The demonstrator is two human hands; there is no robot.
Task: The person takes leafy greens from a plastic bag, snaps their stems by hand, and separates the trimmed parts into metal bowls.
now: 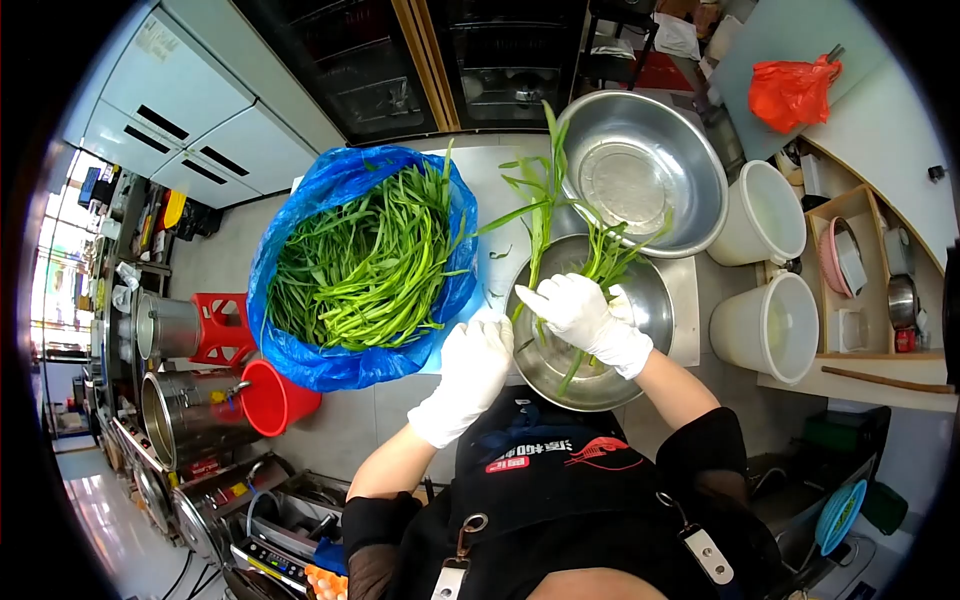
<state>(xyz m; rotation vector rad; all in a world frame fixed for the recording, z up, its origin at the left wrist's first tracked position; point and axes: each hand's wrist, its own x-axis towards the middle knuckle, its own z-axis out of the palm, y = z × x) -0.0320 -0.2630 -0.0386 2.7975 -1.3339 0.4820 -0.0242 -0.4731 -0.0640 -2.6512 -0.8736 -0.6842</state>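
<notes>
Both my hands wear white gloves. My right hand [578,318] is closed round leafy green stalks that look like water spinach [608,252], over the smaller steel bowl [655,310]. One long stalk [540,225] stands up past its fingertips. My left hand [476,362] is closed in a pinch at the bowl's left rim; whatever lies between its fingers is hidden. To the left, a blue plastic bag [275,245] stands open, heaped with the same greens [385,265]. A few cut stalks lie in the bowl under my right hand.
A larger steel basin [640,170] sits behind the bowl on the white table [490,165]. Two white buckets [765,328] stand at the right. A red bucket [275,398] and a steel pot [190,415] are at the lower left. Dark glass doors [510,75] are behind.
</notes>
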